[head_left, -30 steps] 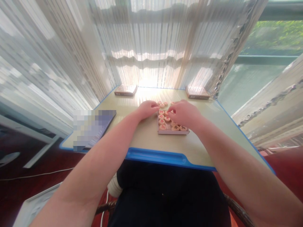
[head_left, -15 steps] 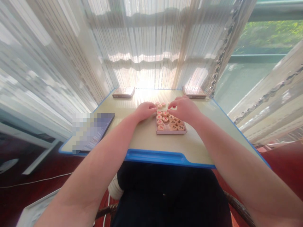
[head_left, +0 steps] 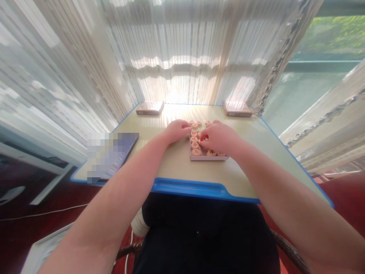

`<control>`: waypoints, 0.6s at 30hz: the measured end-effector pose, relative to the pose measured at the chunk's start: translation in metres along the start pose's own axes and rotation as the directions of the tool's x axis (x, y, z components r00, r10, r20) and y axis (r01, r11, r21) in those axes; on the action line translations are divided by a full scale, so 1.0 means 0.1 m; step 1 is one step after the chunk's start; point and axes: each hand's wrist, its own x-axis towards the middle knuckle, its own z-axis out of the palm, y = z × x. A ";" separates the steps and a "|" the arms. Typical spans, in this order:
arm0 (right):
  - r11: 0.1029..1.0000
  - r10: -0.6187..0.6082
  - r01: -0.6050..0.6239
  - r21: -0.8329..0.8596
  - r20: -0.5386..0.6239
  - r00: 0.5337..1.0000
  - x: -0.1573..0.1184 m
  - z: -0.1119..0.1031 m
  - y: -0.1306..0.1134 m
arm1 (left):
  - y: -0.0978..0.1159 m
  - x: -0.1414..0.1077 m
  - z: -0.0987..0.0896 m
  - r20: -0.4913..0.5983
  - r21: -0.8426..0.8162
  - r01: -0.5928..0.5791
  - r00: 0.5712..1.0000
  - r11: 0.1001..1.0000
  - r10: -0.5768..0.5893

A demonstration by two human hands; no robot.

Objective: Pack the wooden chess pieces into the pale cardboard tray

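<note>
A shallow open box (head_left: 209, 158) stands on the table with round wooden xiangqi pieces lying flat in it. Red-marked pieces (head_left: 194, 145) line its left side, and black-marked pieces (head_left: 211, 152) show at the near right. My right hand (head_left: 219, 136) reaches over the box and covers much of its right part. Its thumb and fingers close on a xiangqi piece (head_left: 199, 140), mostly hidden by the fingertips. At the box's far left corner lies my left hand (head_left: 178, 129), palm down, thumb and fingers a little apart, nothing in them. Several loose pieces (head_left: 195, 125) lie just beyond the box.
Two flat boxes, one at the back left (head_left: 150, 107) and one at the back right (head_left: 237, 109), lie near the curtain (head_left: 176, 45). A dark flat item (head_left: 125, 154), partly pixelated, is on the left. The table's front edge has a blue tray groove (head_left: 188, 187).
My right hand has come from the box's far edge down over its middle, its fingers now lower among the pieces. My left hand stays at the box's left side. The view has shifted slightly.
</note>
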 end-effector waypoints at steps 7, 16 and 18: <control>1.000 -0.019 0.020 0.003 -0.022 1.000 0.00 0.02 0.01 | -0.02 0.01 0.01 0.001 0.010 -0.006 1.000 1.000 0.006; 0.944 0.315 -0.274 0.183 -0.260 0.913 0.13 0.07 0.54 | -0.05 0.00 0.04 -0.099 0.111 -0.065 0.992 0.992 0.077; 0.908 0.416 -0.394 0.146 -0.192 0.889 0.17 0.15 0.70 | -0.06 0.01 0.05 -0.077 0.112 -0.062 0.994 0.992 0.071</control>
